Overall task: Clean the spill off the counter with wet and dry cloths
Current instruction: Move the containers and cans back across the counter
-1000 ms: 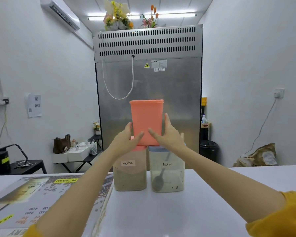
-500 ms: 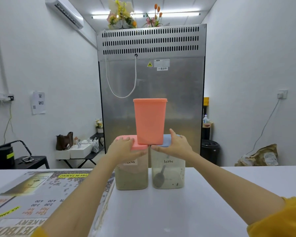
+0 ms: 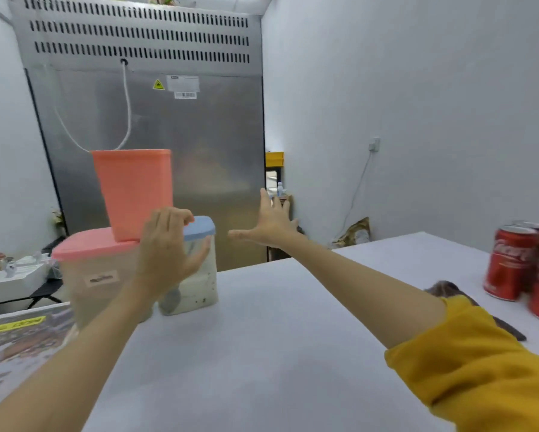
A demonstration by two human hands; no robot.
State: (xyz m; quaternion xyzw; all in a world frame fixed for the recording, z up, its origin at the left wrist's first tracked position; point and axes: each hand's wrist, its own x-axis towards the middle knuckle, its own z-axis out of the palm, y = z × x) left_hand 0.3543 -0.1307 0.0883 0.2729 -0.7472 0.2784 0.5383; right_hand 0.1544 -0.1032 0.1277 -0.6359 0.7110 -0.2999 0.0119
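An orange container (image 3: pixel 134 191) stands on top of two lidded tubs at the counter's far left: one with a pink lid (image 3: pixel 90 244) and one with a blue lid (image 3: pixel 201 227). My left hand (image 3: pixel 168 251) hovers in front of the tubs with its fingers spread, holding nothing. My right hand (image 3: pixel 271 224) is open in the air to the right of the tubs, palm down. A dark brownish cloth (image 3: pixel 449 288) lies on the white counter (image 3: pixel 262 338) at the right, partly hidden behind my yellow sleeve. No spill is visible.
Red soda cans (image 3: pixel 511 263) stand at the counter's right edge. A printed menu sheet (image 3: pixel 18 344) covers the left part of the counter. A tall steel fridge (image 3: pixel 168 135) rises behind the counter.
Both hands have let go of the orange container, which now stands on the tubs. My right hand has moved away to the right. The view has swung right, bringing the cans and cloth into sight.
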